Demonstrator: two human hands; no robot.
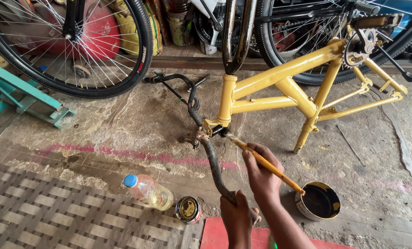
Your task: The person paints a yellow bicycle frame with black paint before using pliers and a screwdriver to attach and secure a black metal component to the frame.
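**Yellow bicycle frame, upturned, with brush and paint tins**

Hands: two. The right hand [261, 177] is closed on a paintbrush [266, 165], thin yellow-orange handle, bristle end laid against the stem clamp where the frame meets the bars. The left hand [236, 216] is wrapped shut round the near end of the handlebar [210, 159], a dark curved metal tube, rusted at its centre.

Frames: one. The bicycle frame [280, 87], tubular, glossy yellow, stands upside down on the concrete floor [123, 129], its dark fork [236, 32] rising to the top edge and its chainring [356, 50] and one pedal [376, 20] raised at the right.

Tins: two. An open round paint tin [319, 200], dark liquid inside with yellow smears on the rim, sits just right of the right forearm. A smaller tin [188, 210] with a stained yellow lid stands left of the left hand.

Bottles: one. A clear plastic bottle [148, 190], blue cap, yellowish liquid, lies on its side touching the smaller tin.

Wheels: two in view. A spoked wheel [77, 50] with black tyre stands upper left; another tyre [280, 55] stands behind the frame.

Surroundings: a teal metal stand [26, 99] at the left edge; a woven chequered mat [53, 212] lower left; a red mat [215, 235] under the hands; a pink painted streak across the rough, stained floor.
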